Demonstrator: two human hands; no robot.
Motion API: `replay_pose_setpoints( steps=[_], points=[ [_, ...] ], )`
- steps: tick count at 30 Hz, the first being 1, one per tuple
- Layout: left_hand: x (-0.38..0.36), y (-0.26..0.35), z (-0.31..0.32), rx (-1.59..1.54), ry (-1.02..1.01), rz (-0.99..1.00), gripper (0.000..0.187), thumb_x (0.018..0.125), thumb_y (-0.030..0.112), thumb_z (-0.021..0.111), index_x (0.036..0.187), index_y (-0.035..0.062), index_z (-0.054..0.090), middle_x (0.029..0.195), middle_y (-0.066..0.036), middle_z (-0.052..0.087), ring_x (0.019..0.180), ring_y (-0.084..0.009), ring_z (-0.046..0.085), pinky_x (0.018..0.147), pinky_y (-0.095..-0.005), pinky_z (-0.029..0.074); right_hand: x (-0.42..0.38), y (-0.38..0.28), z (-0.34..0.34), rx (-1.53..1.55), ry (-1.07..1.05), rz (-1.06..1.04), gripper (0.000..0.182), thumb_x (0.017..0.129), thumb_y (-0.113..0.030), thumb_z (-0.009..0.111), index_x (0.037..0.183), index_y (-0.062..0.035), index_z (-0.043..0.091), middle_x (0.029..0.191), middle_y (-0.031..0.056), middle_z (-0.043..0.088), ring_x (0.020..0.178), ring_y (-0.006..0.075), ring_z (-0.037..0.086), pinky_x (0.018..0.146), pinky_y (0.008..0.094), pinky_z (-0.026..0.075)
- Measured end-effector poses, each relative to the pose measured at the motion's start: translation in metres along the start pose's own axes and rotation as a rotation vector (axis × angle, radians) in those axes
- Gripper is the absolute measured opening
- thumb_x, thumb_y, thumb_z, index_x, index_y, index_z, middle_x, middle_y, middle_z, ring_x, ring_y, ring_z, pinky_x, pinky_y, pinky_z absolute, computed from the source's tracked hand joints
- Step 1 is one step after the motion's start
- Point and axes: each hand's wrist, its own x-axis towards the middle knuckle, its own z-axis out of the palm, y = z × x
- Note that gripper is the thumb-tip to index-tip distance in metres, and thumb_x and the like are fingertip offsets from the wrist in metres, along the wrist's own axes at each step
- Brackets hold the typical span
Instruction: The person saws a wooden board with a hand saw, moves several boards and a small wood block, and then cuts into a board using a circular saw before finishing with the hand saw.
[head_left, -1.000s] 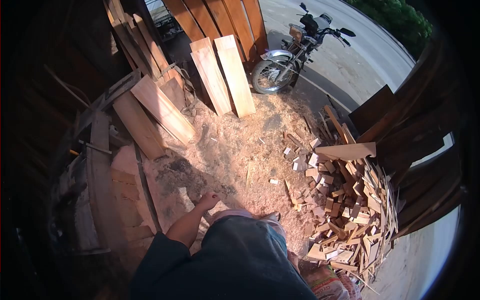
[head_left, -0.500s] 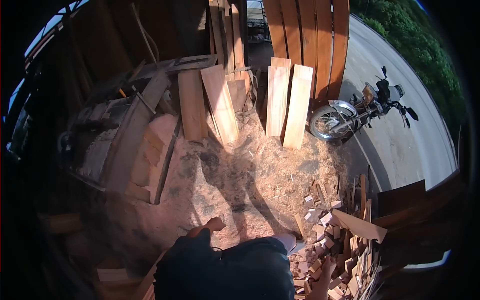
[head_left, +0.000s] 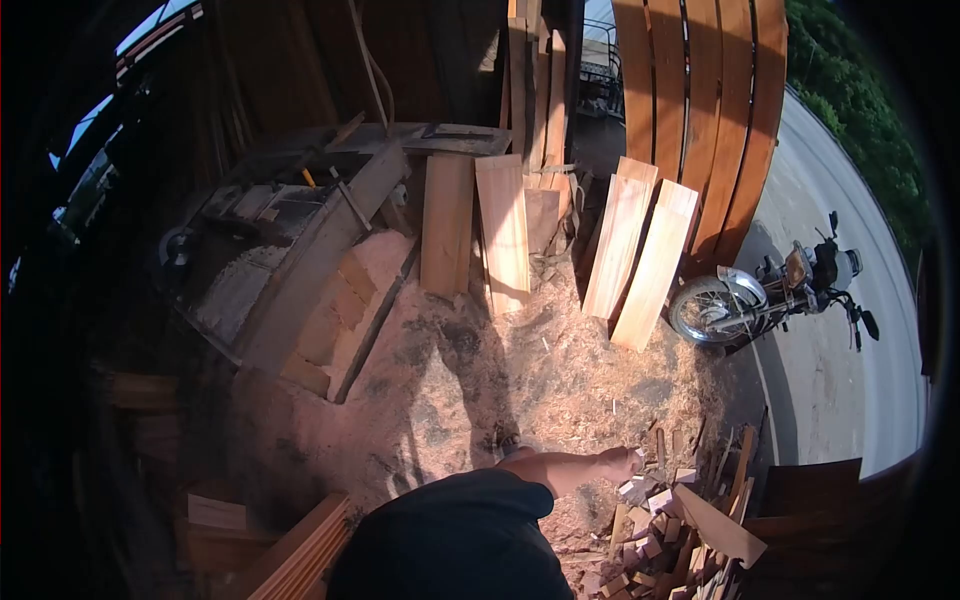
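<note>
My left arm reaches across in front of my body to the right. At its end my left hand (head_left: pixel 618 462) is at the upper edge of a heap of wood offcuts (head_left: pixel 650 525), its fingers curled. A small pale patch shows at the fingertips; whether it is a block in the grip or one lying on the heap is not clear. Small blocks, sticks and a longer angled board piece (head_left: pixel 718 525) make up the heap. My right hand is out of sight, behind my dark-clothed body.
Sawdust covers the ground (head_left: pixel 560 390). Two pairs of planks (head_left: pixel 503 240) (head_left: pixel 655 265) lean ahead, with tall boards (head_left: pixel 700 120) behind. A motorcycle (head_left: pixel 770 290) stands at the right by the road. A worn workbench (head_left: pixel 300 270) is left; stacked boards (head_left: pixel 305 550) lie low left.
My left hand has swung right from in front of my body to the offcut heap. My right hand, earlier over the heap, has left view. The view has turned, shifting the scene right and down.
</note>
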Motion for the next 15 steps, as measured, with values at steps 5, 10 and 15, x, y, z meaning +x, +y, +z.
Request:
replay_pose_setpoints(
  steps=[5, 10, 15],
  points=[
    [-0.055, 0.044, -0.050, -0.303, -0.288, 0.377, 0.043, 0.086, 0.034, 0.072, 0.113, 0.0005, 0.065, 0.104, -0.016, 0.072, 0.097, -0.0266, 0.069, 0.084, -0.0377, 0.054, 0.067, -0.135, -0.045, -0.176, 0.030, -0.141, 0.037, 0.088, -0.037, 0.064, 0.103, -0.0031, 0.071, 0.095, 0.0196, 0.068, 0.090, 0.0291, 0.067, 0.079, 0.0392, 0.051],
    [-0.175, -0.033, -0.200, 0.363, -0.397, -0.078, 0.056, 0.085, 0.049, 0.070, 0.113, 0.0010, 0.064, 0.109, -0.019, 0.069, 0.107, -0.0310, 0.064, 0.092, -0.0448, 0.047, 0.120, -0.271, -0.038, -0.348, -0.019, -0.313, 0.036, 0.090, -0.035, 0.062, 0.107, -0.0046, 0.070, 0.101, 0.0196, 0.067, 0.094, 0.0297, 0.066, 0.082, 0.0398, 0.050],
    [-0.306, -0.024, -0.363, 0.140, 0.356, -0.313, 0.051, 0.083, 0.046, 0.071, 0.110, 0.0029, 0.064, 0.099, -0.017, 0.069, 0.095, -0.0315, 0.067, 0.078, -0.0434, 0.051, 0.164, -0.387, 0.006, -0.588, -0.174, -0.482, 0.035, 0.092, -0.034, 0.059, 0.110, -0.0062, 0.069, 0.106, 0.0196, 0.066, 0.099, 0.0303, 0.065, 0.085, 0.0404, 0.050]
  ],
)
